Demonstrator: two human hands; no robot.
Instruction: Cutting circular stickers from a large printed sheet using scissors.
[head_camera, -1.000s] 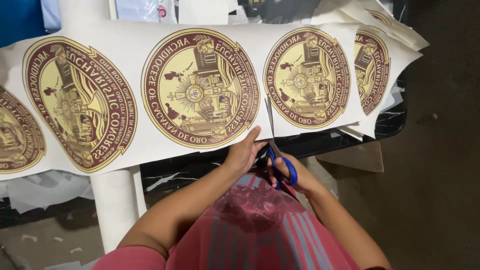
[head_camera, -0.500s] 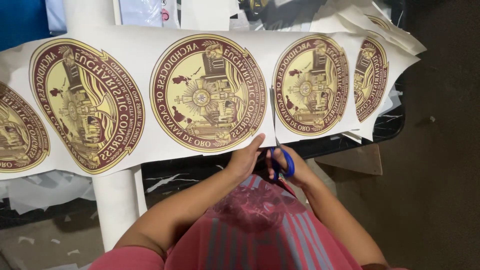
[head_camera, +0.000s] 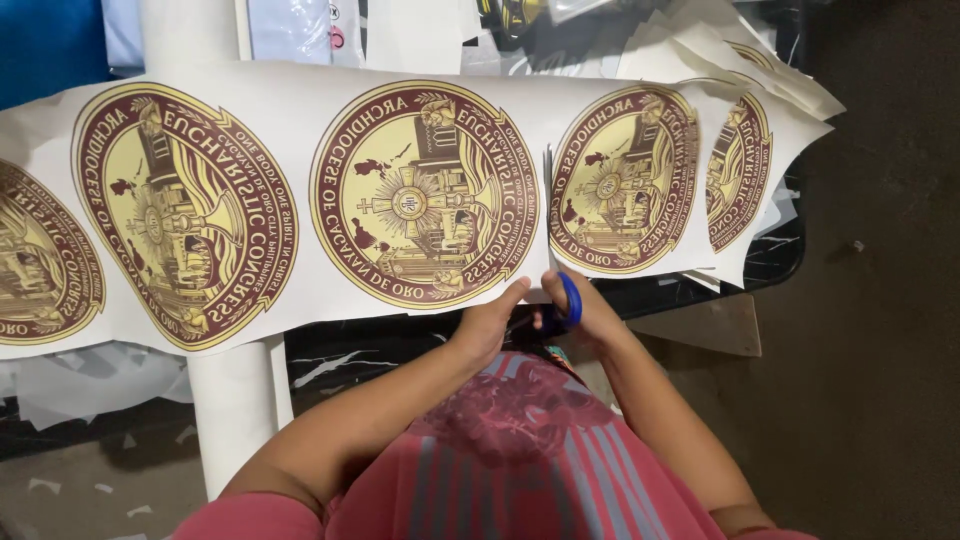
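— Maroon and gold seals run along the white printed sheet (head_camera: 300, 110), from the far left to the curled end at the right, so its long axis lies side to side across the black table (head_camera: 400, 350).

— And the hands?

— Left hand (head_camera: 490, 325) has fingers flat, pinning the sheet's near edge below the middle seal (head_camera: 425, 192). Just beside it, the right hand (head_camera: 590, 310) is clenched through the blue-handled scissors (head_camera: 562, 285), blades pointing away from the body, up the white gap between the middle seal and the next seal (head_camera: 622, 180).

— How to cut well?

— I'd judge: keep the sheet taut with the flat hand near the cut line, hold the blades in the white gap clear of both gold borders, and use long, steady closes.

— Further right?

— A last seal (head_camera: 738, 170) bends over the table's edge, with loose paper offcuts (head_camera: 700, 40) beyond.
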